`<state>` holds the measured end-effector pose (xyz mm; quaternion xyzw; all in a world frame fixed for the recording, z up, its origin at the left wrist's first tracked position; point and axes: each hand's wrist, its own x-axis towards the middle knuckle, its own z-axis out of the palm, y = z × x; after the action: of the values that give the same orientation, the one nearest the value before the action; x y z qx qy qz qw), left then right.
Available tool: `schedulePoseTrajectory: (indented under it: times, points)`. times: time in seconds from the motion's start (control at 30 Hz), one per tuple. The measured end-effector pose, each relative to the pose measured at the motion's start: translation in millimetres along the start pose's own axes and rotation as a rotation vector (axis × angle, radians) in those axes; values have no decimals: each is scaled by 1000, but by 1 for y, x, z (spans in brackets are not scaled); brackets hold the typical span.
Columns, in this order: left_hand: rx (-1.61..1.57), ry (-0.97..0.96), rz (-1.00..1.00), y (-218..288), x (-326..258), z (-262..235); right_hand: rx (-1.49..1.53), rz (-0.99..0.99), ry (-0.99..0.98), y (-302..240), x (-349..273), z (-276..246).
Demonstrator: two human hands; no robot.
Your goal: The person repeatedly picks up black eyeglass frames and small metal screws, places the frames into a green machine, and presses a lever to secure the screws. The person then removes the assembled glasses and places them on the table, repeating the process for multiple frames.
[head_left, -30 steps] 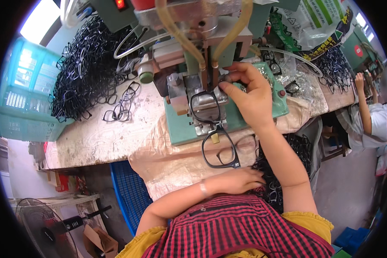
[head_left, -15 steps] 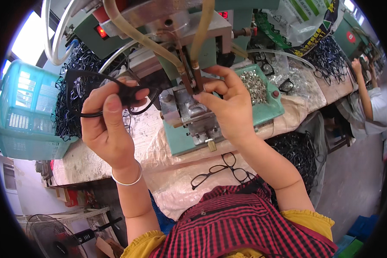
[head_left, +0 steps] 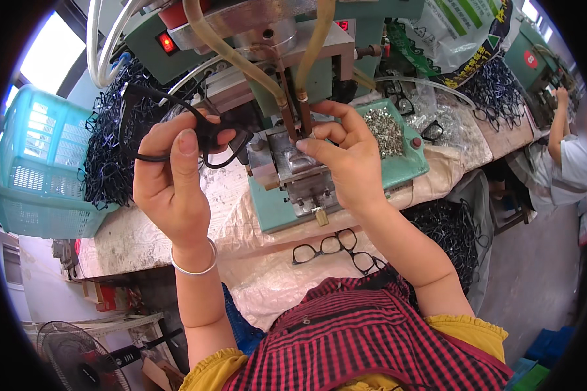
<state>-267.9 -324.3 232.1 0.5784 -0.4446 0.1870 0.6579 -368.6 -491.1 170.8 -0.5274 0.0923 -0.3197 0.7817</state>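
Observation:
My left hand (head_left: 176, 173) is closed round a pair of black glasses frames (head_left: 209, 132), raised left of a bench machine, one rim toward the machine. My right hand (head_left: 352, 153) reaches in from the right, thumb and index finger pinched together at the tips of two brown metal prongs (head_left: 288, 120). Whatever the pinch holds is too small and covered to make out. Below the fingertips sits a metal clamping block (head_left: 300, 163) on a green base. Right of it, a green tray (head_left: 411, 168) holds a heap of tiny shiny metal parts (head_left: 383, 133).
More glasses frames (head_left: 331, 244) lie on the pale sheet at the bench front. A black pile of frames (head_left: 101, 173) lies beside a turquoise basket (head_left: 42, 169) at left. Another dark heap (head_left: 445, 241) fills a bag at right. A co-worker (head_left: 567, 159) sits far right.
My left hand has shifted slightly right with the glasses frames, which are turned a little. My right fingers keep their pinch at the prongs. The whole view has shifted slightly.

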Motion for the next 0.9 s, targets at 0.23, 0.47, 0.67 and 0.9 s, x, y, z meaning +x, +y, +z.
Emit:
schedulePoseTrajectory:
  times: [0.23, 0.47, 0.67, 0.9]
  points:
    - [182, -460, 347, 0, -38, -1, -313, -65, -128, -27, -13, -30]
    - [234, -564, 367, -13, -54, 25, -1040, -123, 312, -8, -18, -149]
    - [231, -534, 298, -7, -66, 23, -1612, -345, 234, 33, 7, -131]
    - [514, -28, 14, 21, -135, -33, -1542, -497, 244, 34, 3, -129]
